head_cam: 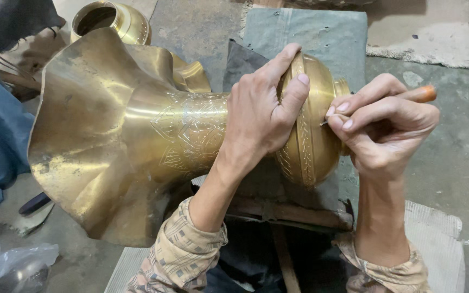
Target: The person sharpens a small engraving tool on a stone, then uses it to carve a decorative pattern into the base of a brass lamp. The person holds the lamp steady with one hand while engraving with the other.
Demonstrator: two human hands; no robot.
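A bare grey concrete floor [451, 163] is forming the background, with a grey cloth pad [310, 32] lying on it beneath the work. A large brass vase [137, 135] is lying on its side across the middle of the view, its wide ruffled mouth pointing left and its rounded bulb pointing right; engraved patterns are showing on the neck and on the bulb. The left hand [259, 111] is gripping the vase where the neck meets the bulb, fingers curling over the top and thumb pressing against the engraved band. The right hand [384, 127] is closing around an engraving tool [422, 94] with an orange-brown handle, pinching it between thumb and fingers; the thin metal tip is touching the bulb's surface just beside the left thumb. Behind the ruffled mouth, a second brass vessel [112, 20] is standing upright. At the lower left, crumpled clear plastic [6, 266] is lying on the floor.
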